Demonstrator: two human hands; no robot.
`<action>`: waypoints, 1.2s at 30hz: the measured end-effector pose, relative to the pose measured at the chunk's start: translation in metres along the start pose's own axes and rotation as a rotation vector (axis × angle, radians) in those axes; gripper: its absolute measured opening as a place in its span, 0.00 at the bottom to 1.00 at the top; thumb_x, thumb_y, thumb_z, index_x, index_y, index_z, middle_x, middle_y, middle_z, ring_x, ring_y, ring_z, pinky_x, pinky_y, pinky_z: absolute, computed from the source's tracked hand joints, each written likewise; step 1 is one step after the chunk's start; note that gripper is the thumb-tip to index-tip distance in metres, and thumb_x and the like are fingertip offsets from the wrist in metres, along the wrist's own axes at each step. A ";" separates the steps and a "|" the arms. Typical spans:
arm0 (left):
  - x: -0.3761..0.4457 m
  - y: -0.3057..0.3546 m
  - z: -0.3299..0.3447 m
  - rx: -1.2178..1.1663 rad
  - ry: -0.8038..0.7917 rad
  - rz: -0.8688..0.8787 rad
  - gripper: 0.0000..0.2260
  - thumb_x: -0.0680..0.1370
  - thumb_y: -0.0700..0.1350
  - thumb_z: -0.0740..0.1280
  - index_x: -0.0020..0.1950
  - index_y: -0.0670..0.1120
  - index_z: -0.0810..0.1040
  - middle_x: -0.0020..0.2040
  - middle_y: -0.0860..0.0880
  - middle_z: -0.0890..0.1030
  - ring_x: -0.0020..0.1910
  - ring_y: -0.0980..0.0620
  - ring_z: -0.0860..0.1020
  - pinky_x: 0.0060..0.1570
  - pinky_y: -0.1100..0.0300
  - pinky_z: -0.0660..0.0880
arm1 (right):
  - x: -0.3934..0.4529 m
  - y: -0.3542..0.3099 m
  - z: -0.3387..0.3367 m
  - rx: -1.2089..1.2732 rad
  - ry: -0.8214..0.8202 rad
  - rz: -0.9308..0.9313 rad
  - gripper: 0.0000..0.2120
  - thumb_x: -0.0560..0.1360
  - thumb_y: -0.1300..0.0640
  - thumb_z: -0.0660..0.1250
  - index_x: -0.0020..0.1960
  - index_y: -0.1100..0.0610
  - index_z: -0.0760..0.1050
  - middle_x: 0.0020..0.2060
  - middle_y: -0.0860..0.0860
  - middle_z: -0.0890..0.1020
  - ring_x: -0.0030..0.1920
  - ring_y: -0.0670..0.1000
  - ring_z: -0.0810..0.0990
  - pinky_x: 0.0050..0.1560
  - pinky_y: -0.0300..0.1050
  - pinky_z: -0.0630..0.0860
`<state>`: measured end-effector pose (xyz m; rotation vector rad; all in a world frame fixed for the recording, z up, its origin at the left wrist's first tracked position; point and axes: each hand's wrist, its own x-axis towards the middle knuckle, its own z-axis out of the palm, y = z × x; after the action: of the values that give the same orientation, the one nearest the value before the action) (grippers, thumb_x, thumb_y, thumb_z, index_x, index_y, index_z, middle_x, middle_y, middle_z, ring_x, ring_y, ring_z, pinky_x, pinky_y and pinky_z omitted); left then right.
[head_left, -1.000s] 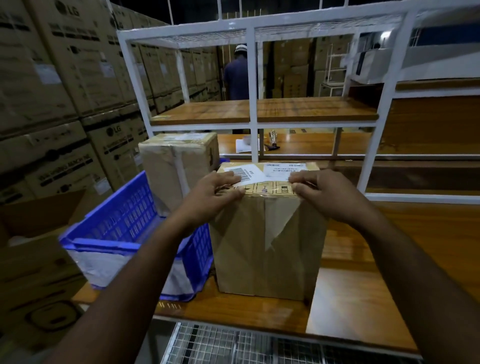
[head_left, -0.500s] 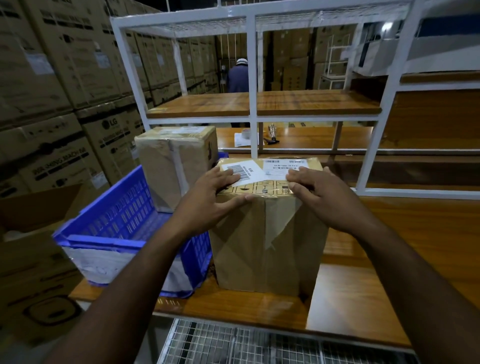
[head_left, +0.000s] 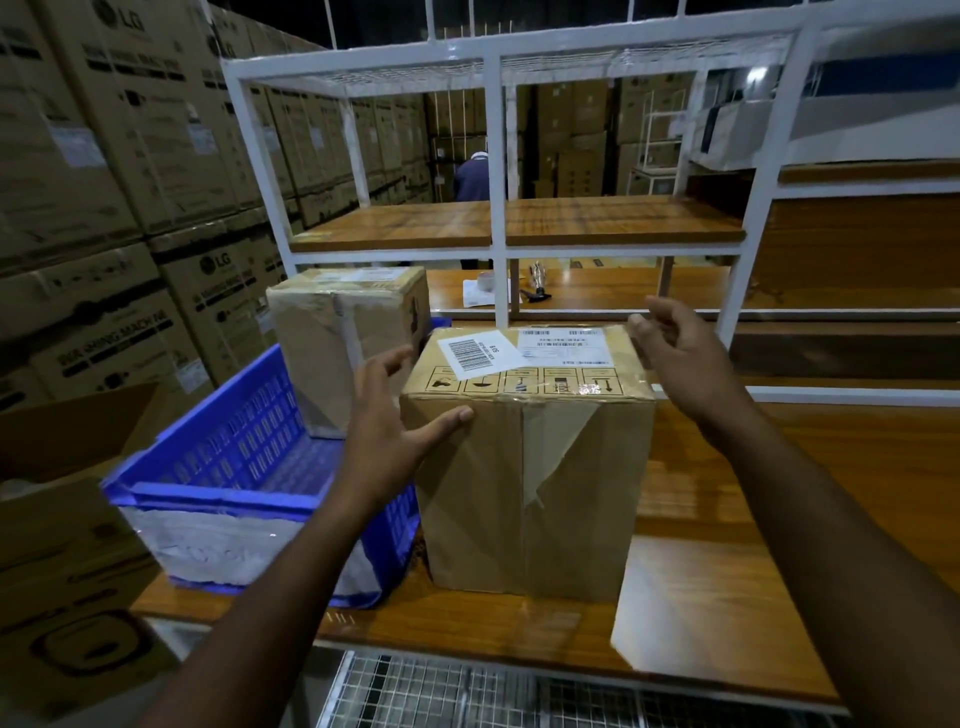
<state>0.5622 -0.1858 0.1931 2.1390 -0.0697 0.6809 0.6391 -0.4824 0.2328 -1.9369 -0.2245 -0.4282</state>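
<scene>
Neither hand grips. Left hand (head_left: 387, 431) is spread, thumb touching the upper front edge of the labelled cardboard box (head_left: 530, 467). Right hand (head_left: 685, 358) is relaxed at its top right corner; contact unclear. The box stands upright on the wooden table (head_left: 779, 519), beside the blue crate (head_left: 234, 467).

I see the box (head_left: 524, 467) upright on the counter (head_left: 737, 519), crate (head_left: 244, 457) just left of it w/ a 2nd box (head_left: 345, 343) standing in the crate's far end. My left hand (head_left: 384, 441) is at the box's top-left edge, right hand (head_left: 685, 358) near its top-right rear corner; rack (head_left: 498, 156) behind.
</scene>
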 end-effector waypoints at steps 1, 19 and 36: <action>-0.009 -0.002 0.007 -0.003 0.104 -0.009 0.40 0.66 0.61 0.76 0.73 0.51 0.65 0.71 0.50 0.65 0.67 0.57 0.67 0.59 0.68 0.71 | 0.003 0.003 0.002 0.016 -0.022 0.044 0.24 0.81 0.43 0.61 0.75 0.48 0.65 0.68 0.50 0.73 0.56 0.43 0.75 0.44 0.38 0.72; -0.051 0.031 0.062 -0.447 0.060 -0.114 0.34 0.71 0.77 0.58 0.71 0.59 0.65 0.69 0.57 0.69 0.66 0.63 0.73 0.60 0.55 0.80 | -0.042 0.006 -0.002 0.287 -0.010 0.093 0.24 0.73 0.30 0.57 0.54 0.44 0.79 0.38 0.39 0.80 0.43 0.43 0.79 0.41 0.44 0.74; -0.077 0.009 0.059 -0.181 0.508 -0.202 0.26 0.77 0.66 0.64 0.69 0.55 0.66 0.64 0.56 0.67 0.62 0.57 0.71 0.56 0.62 0.74 | 0.002 0.041 0.008 0.336 0.093 0.247 0.22 0.81 0.39 0.57 0.69 0.50 0.71 0.60 0.48 0.76 0.62 0.52 0.74 0.50 0.46 0.71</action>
<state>0.5210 -0.2512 0.1338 1.7189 0.3413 1.0314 0.6567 -0.4916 0.1963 -1.5864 0.0055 -0.2950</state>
